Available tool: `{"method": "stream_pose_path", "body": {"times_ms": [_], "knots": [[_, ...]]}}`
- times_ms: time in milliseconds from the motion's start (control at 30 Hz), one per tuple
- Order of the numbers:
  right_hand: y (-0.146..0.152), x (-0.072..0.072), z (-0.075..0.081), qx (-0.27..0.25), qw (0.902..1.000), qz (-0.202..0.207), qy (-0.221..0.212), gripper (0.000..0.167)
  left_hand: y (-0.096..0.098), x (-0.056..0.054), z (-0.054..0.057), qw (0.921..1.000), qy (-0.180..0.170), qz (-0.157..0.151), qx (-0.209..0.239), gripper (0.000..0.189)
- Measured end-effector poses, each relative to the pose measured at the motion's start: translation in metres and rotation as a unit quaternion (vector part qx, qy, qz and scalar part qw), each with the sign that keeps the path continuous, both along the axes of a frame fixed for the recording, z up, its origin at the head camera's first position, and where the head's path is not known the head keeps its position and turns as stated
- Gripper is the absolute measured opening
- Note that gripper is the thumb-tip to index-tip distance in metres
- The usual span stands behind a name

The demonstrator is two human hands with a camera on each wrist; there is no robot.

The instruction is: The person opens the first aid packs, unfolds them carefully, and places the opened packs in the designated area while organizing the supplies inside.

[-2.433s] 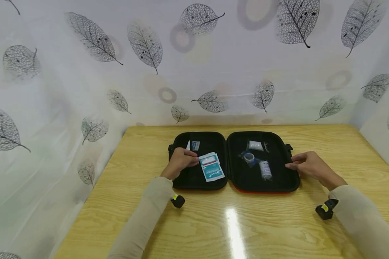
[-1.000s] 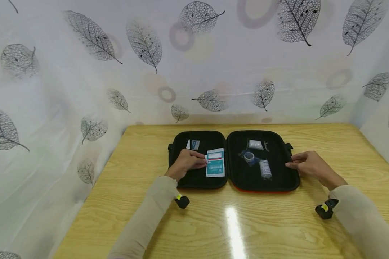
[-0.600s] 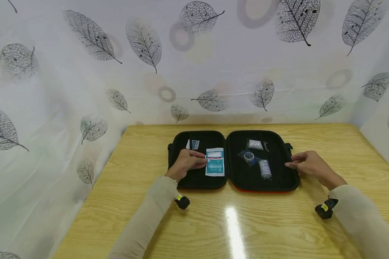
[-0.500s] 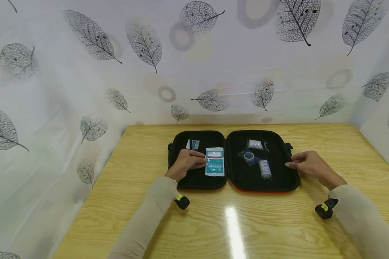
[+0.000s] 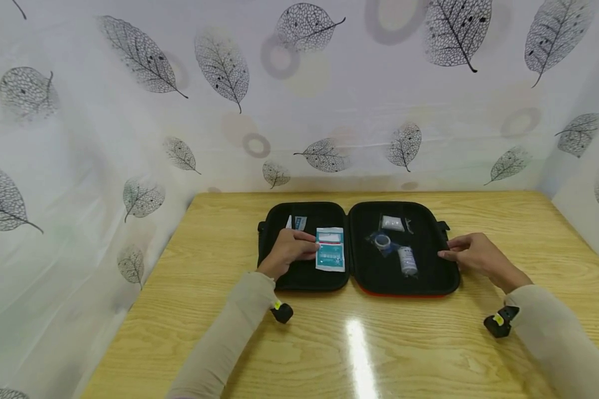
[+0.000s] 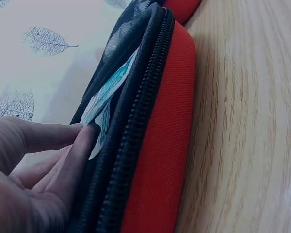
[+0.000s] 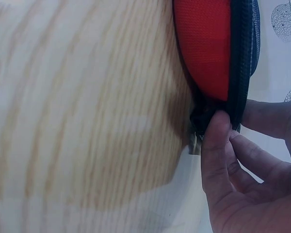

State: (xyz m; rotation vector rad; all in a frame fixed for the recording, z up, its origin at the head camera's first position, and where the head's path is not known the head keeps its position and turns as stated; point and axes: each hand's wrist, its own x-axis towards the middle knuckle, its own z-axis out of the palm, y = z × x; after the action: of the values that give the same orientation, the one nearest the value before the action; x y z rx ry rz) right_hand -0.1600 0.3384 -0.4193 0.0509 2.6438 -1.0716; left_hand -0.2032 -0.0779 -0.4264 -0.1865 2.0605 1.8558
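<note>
A black-lined zip case with a red shell [image 6: 165,121] lies open flat on the table. My left hand [image 5: 285,252] is over its left half, pinching the left edge of a teal-and-white packet [image 5: 330,257] between thumb and fingers. The left wrist view shows another packet layer beneath that packet [image 6: 109,90]. At the case's far right side, my right hand [image 5: 484,260] pinches the rim, thumb on one side and fingers on the other. In the right wrist view, the thumb [image 7: 216,155] presses at the zip edge beside a black tab.
The right half holds a bandage roll [image 5: 407,261], a tape roll [image 5: 382,241] in blue wrapping and a small white wrapped pack [image 5: 392,223]. A small blue-and-white sachet [image 5: 300,223] lies at the back left. Behind the wooden table [image 5: 219,233] hangs a leaf-print curtain [image 5: 339,100].
Since the earliest frame, my left hand has shifted right with the packet, which has turned from slanted to nearly straight beside the hinge. My right hand stays on the rim.
</note>
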Motion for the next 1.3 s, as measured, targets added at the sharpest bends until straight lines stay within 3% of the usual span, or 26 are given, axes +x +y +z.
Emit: {"method": "stream_pose_path", "body": {"times_ms": [167,367,567,800,1067,1300], "knots": [[0.000,0.001,0.000,0.007,1.0000,0.003,0.004,0.075,-0.009,0.002,0.006,0.9995,0.030,0.005,-0.006,0.022],[0.000,0.000,0.000,0.004,1.0000,0.000,-0.004,0.075,-0.035,0.005,0.020,0.9971,0.057,0.034,-0.038,0.023],[0.001,0.000,0.000,-0.001,1.0000,-0.002,-0.007,0.076,-0.069,0.007,0.030,0.9945,0.062,0.060,-0.060,0.026],[0.001,-0.001,-0.001,0.001,1.0000,-0.001,-0.007,0.076,-0.097,0.012,0.030,0.9912,0.058,0.068,-0.097,0.026],[0.001,0.000,-0.001,0.000,1.0000,0.001,-0.002,0.075,-0.102,0.011,0.026,0.9844,0.054,0.065,-0.155,0.023],[0.000,0.001,0.000,-0.004,1.0000,-0.001,-0.005,0.073,-0.092,0.007,0.021,0.9783,0.080,0.048,-0.185,0.020]]}}
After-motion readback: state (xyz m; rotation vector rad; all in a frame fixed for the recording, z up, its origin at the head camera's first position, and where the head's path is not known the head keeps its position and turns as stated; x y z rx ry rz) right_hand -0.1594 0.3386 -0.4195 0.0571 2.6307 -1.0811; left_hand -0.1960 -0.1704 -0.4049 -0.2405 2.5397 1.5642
